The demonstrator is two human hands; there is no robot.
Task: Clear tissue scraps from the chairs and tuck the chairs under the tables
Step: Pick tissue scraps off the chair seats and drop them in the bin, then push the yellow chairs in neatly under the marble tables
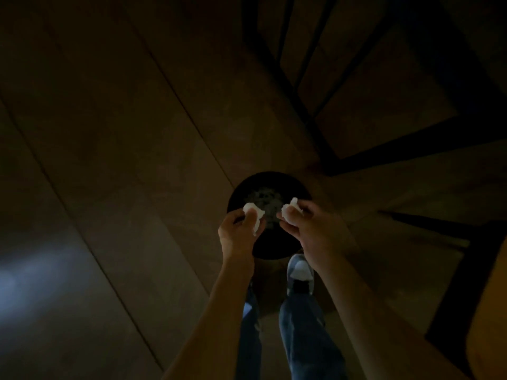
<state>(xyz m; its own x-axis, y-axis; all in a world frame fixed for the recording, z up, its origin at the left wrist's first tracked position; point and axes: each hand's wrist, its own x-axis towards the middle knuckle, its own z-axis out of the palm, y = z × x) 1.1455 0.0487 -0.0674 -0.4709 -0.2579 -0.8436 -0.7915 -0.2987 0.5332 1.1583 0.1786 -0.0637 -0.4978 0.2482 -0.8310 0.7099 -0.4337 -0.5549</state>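
Observation:
The room is dim. My left hand [238, 233] pinches a white tissue scrap [254, 215] and my right hand [310, 229] pinches another white tissue scrap [290, 208]. Both hands hover side by side over a round black bin [270, 182] standing on the floor. Pale crumpled tissue [262, 200] lies inside the bin. A dark-framed chair [378, 111] stands just beyond the bin to the upper right.
The wooden plank floor [123, 160] stretches away to the left, with a pale patch of light at the left edge. My jeans and a grey shoe [300, 271] are below the bin. Another dark chair frame [455, 283] with an orange-brown surface [491, 311] sits at the right edge.

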